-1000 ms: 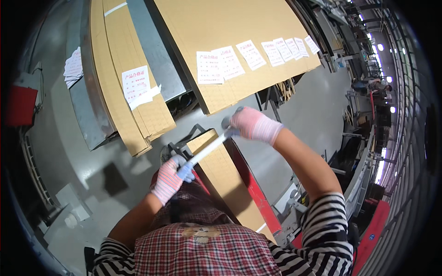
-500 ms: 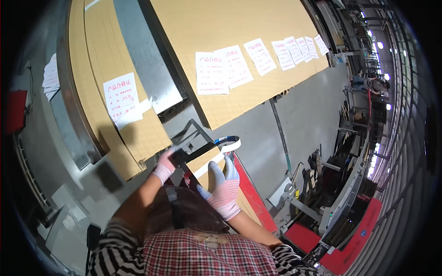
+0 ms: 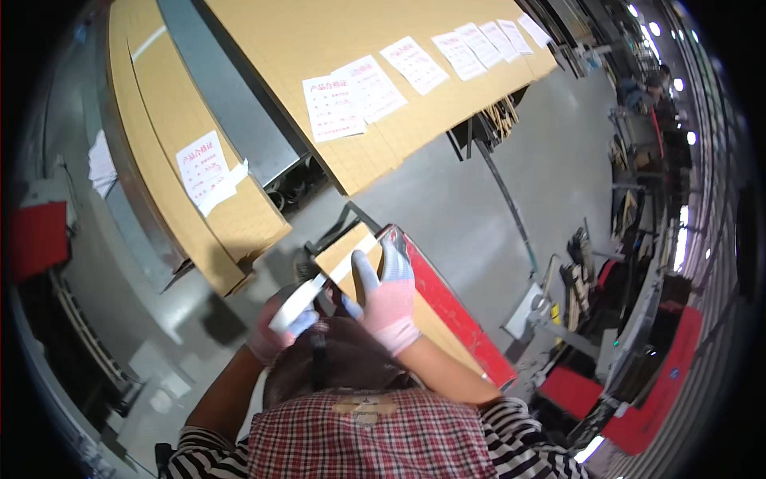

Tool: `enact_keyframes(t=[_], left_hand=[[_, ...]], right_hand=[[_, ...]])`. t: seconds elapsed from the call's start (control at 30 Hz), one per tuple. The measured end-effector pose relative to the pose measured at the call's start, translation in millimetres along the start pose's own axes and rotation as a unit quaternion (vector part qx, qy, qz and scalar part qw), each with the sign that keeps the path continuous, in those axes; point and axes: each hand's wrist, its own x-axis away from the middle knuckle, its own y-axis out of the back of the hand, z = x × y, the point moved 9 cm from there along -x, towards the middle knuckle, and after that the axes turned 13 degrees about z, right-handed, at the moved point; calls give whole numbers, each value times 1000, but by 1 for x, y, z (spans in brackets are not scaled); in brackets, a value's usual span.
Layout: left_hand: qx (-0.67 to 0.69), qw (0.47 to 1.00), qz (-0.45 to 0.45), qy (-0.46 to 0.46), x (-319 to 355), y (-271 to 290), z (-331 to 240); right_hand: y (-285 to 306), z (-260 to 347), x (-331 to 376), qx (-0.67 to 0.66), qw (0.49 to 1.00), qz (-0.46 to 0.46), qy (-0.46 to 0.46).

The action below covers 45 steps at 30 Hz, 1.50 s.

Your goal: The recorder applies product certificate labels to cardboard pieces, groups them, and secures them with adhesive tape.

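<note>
A narrow tan board or bundle of boards [image 3: 423, 339] lies in front of me with a strip of white tape [image 3: 345, 267] across its far end. My right hand [image 3: 388, 307], in a pale striped glove, rests on that end with its fingers apart, over the strip. Just left of the bundle, my gloved left hand [image 3: 275, 329] is closed on a roll of white tape [image 3: 295, 305], which is tilted and seen mostly from its edge. Some of the left fingers are hidden behind the roll.
A red metal beam [image 3: 459, 307] runs along the bundle's right side. Ahead stands a large tan stack [image 3: 351, 172] with several printed paper slips on top. Narrower tan stacks [image 3: 171, 104] with a slip [image 3: 206, 172] stand at the left. Machinery with red panels [image 3: 658, 383] is at right.
The tape roll has gone from the bundle's far right corner to its left side, into my left hand. A dark object by the left hand no longer shows. My right hand stays on the bundle.
</note>
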Motion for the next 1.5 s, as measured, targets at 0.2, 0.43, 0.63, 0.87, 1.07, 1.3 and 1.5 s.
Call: enact_keyframes(t=[0.2,0.43,0.63,0.87,1.07,1.3,1.5], left_hand=[[-228,964,-22,134,-79,-19,-84],[-336,908,32,246,-96,-28,-63],[-379,895,109,209,-91,-43,-85],[-537,819,158,-126,-105,-142,-108],[-481,851,170,-125,-108,-136,-99],[-470,805,239,-271,-57,-191,-131],[-607,622,437,-233,4,-407,-99]], right_hand=[[10,-18,-7,-288,957,-33,-2],[64,37,-48,232,886,260,305],[10,-33,-105,80,917,308,239],[-13,-61,-129,203,911,315,173],[85,-122,-56,-147,989,8,-28],[-6,-116,314,-612,692,356,-145],[-125,-150,458,-430,856,219,-187]])
